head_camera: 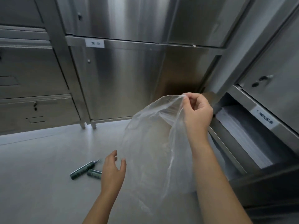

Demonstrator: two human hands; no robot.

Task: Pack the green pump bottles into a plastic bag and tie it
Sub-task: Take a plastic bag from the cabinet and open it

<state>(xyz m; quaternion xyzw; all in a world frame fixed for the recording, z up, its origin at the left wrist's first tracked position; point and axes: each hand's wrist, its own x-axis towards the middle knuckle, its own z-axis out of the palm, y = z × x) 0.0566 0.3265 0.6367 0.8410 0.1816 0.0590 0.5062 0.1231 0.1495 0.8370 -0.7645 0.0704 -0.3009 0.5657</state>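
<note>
Plastic bag (150, 143), clear, is held up at centre-right. Its top edge is pinched between thumb and curled fingers of the right hand (197, 110). Below the pinch the bag hangs loose and crumpled, partly across the right forearm.

Left hand (113, 168) is spread, fingers relaxed and apart, and nothing is gripped. It is held low over the floor (40, 159), just left of the bag and just right of the bottles. Whether the bag is touched by it cannot be told.

Both bottles are laid on their sides on the grey floor, near left, outside the bag. Longer green pump bottle (82, 169) is angled with its pump head toward the far right. Shorter green pump bottle (94, 172) is set just beside it on the near-right side, its right end hidden behind the left hand. Contact between the two cannot be told.

Stainless steel cabinets (121, 78) are seen across the far side and left, with legs standing on the floor. A white label (95, 43) is fixed on a cabinet rail; its text is not legible. At right, a drawer (229, 143) is pulled open, and a stack of white sheets (242, 136) is held inside.
</note>
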